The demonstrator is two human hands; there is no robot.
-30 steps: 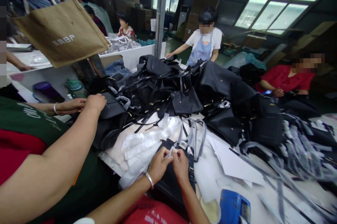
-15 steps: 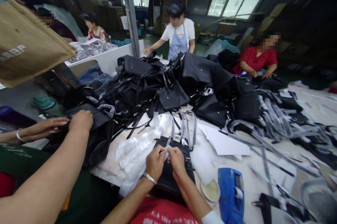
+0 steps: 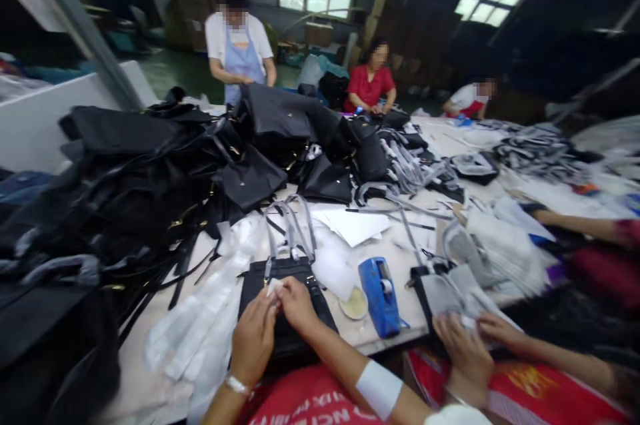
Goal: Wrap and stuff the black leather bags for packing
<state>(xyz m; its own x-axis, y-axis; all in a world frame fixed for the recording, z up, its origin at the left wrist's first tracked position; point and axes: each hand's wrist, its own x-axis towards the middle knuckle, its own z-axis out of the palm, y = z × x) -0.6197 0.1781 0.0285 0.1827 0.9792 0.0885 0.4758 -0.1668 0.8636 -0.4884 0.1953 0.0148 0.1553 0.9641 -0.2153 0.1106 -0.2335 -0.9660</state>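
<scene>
A black handbag (image 3: 320,308) lies in front of me at the table's near edge, its handles (image 3: 303,225) wrapped in grey translucent film and pointing away. Over the bag's upper part, my left hand (image 3: 254,326) and my right hand (image 3: 299,305) meet with fingers pinched. Between the fingertips shows a small white wrapping piece (image 3: 273,287), near the base of the left handle strap. Both hands are closed on it, though the fingers hide part of it. Whether it wraps a metal fitting I cannot tell.
A heap of black bags (image 3: 175,165) fills the far and left side. White plastic wrapping (image 3: 200,332) lies left, white sheets (image 3: 353,225) beyond. To the right stand a round tub (image 3: 354,304) and a blue tape dispenser (image 3: 381,295). A co-worker's hands (image 3: 463,345) work close at right.
My view has swung to the right, so the co-worker at left is out of sight and one at right appears. My hands stay pinched on the white piece over the bag.
</scene>
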